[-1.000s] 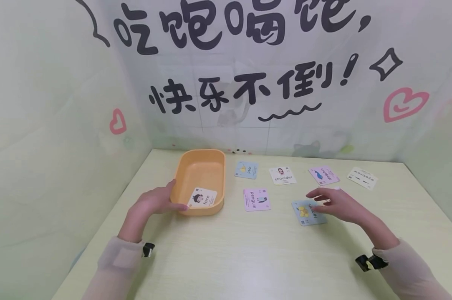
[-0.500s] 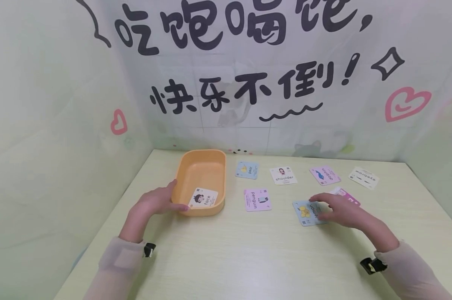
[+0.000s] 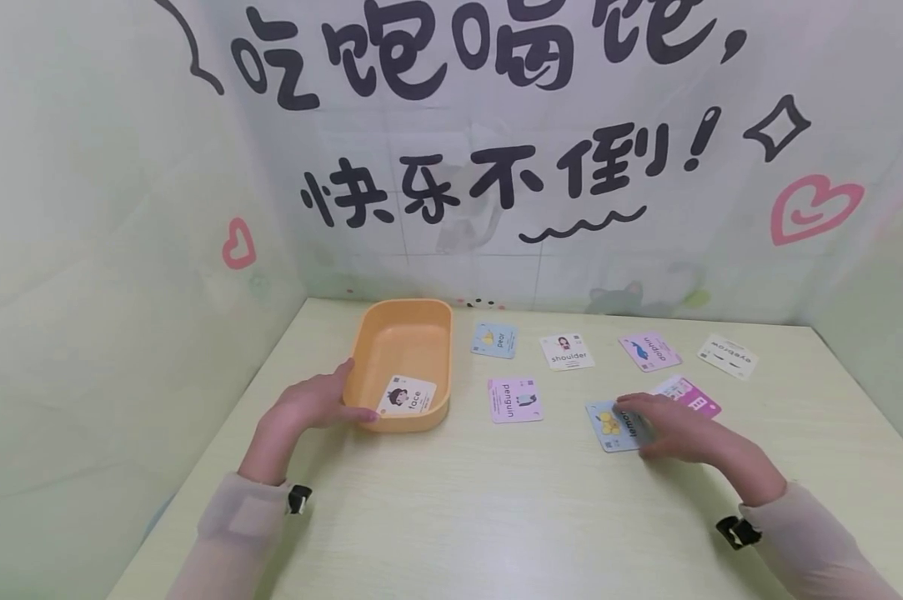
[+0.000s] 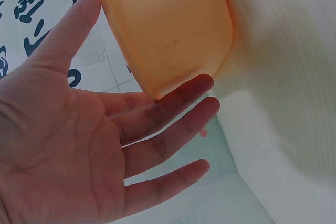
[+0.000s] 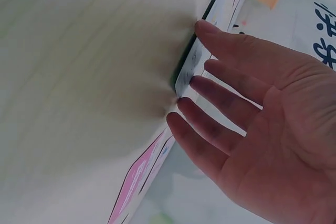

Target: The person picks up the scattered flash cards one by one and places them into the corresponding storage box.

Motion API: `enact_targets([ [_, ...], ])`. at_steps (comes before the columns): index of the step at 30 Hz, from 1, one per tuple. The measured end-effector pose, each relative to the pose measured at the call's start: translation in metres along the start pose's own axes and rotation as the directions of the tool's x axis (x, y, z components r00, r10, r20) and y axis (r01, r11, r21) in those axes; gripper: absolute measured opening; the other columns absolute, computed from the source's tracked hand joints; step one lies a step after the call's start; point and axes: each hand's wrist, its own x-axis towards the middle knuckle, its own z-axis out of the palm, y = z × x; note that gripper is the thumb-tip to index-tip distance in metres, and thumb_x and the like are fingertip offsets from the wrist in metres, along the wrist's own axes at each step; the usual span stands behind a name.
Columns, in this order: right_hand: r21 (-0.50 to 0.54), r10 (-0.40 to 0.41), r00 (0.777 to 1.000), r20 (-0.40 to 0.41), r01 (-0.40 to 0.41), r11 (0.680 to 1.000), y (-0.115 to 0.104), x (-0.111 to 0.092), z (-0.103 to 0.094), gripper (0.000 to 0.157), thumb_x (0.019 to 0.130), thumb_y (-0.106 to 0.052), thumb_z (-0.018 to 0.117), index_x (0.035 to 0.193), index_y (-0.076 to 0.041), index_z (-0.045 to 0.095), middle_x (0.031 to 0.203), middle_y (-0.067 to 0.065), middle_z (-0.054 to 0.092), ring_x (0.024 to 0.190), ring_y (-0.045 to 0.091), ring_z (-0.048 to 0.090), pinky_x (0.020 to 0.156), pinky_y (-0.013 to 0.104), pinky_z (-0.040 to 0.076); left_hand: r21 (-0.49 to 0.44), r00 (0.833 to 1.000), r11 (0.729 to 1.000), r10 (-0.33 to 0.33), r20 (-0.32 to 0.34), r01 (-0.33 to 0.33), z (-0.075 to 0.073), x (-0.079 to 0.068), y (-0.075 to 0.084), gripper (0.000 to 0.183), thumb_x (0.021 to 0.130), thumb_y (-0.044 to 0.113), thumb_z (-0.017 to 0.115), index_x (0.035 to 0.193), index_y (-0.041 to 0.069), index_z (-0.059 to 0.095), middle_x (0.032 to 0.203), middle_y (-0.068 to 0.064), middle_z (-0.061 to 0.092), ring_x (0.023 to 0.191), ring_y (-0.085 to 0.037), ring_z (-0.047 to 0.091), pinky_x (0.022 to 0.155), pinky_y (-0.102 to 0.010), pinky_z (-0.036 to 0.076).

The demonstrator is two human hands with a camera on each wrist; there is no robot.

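In the head view, my left hand rests at the near left corner of an orange tray. Its thumb touches the rim and the other fingers lie nearly straight along the outside wall. A white "face" card lies inside the tray at the near end. My right hand is over the blue "lemon" card, hiding its right part. Thumb and fingertips are spread at the card's edges, loosely bent, with no plain grip. Behind this hand a pink and white card is partly covered.
Beyond the hands lie cards for "pear", "shoulder", "dolphin" and "eyebrow". A "penguin" card sits between tray and lemon card. A printed cloth wall borders the table.
My right hand has come down closer over the lemon card, its thumb now at the near edge. The pink and white card behind it has come into view. The left hand keeps its place.
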Motion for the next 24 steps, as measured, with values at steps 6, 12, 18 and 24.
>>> enact_targets([
  [6, -0.067, 0.011, 1.000, -0.024, -0.012, 0.998, -0.004, 0.005, 0.001, 0.065, 0.073, -0.007, 0.083, 0.133, -0.004, 0.060, 0.138, 0.022, 0.057, 0.126, 0.047, 0.052, 0.102, 0.062, 0.046, 0.000, 1.000, 1.000, -0.002, -0.003, 0.002, 0.000, 0.000, 0.000, 0.120, 0.079, 0.062, 0.075, 0.157, -0.003, 0.012, 0.152, -0.033, 0.039, 0.129, -0.047, 0.049, 0.103, -0.063, 0.044],
  [12, -0.075, 0.004, 1.000, -0.017, -0.006, 0.997, -0.007, 0.007, -0.001, 0.063, 0.073, -0.013, 0.085, 0.131, -0.003, 0.063, 0.134, 0.023, 0.056, 0.119, 0.044, 0.054, 0.099, 0.060, 0.049, 0.005, 1.000, 1.000, -0.007, 0.000, 0.007, 0.000, 0.000, 0.000, 0.120, 0.079, 0.062, 0.074, 0.157, -0.003, 0.012, 0.152, -0.033, 0.038, 0.130, -0.048, 0.048, 0.104, -0.063, 0.043],
  [18, -0.035, 0.049, 0.999, -0.023, -0.049, 0.998, -0.008, 0.011, 0.002, 0.058, 0.076, -0.020, 0.083, 0.128, -0.003, 0.064, 0.134, 0.024, 0.055, 0.119, 0.044, 0.053, 0.099, 0.060, 0.048, 0.011, 1.000, 1.000, -0.004, 0.004, 0.004, 0.001, 0.002, -0.001, 0.120, 0.079, 0.063, 0.074, 0.157, -0.003, 0.012, 0.152, -0.033, 0.039, 0.130, -0.048, 0.049, 0.103, -0.063, 0.043],
  [24, -0.043, 0.053, 0.998, -0.041, -0.055, 0.998, -0.007, 0.014, 0.003, 0.059, 0.073, -0.015, 0.085, 0.127, -0.003, 0.063, 0.127, 0.024, 0.058, 0.112, 0.040, 0.055, 0.095, 0.057, 0.050, 0.014, 1.000, 1.000, -0.014, 0.003, 0.013, 0.001, 0.002, 0.000, 0.120, 0.079, 0.063, 0.074, 0.158, -0.003, 0.012, 0.151, -0.033, 0.040, 0.129, -0.047, 0.049, 0.103, -0.062, 0.044],
])
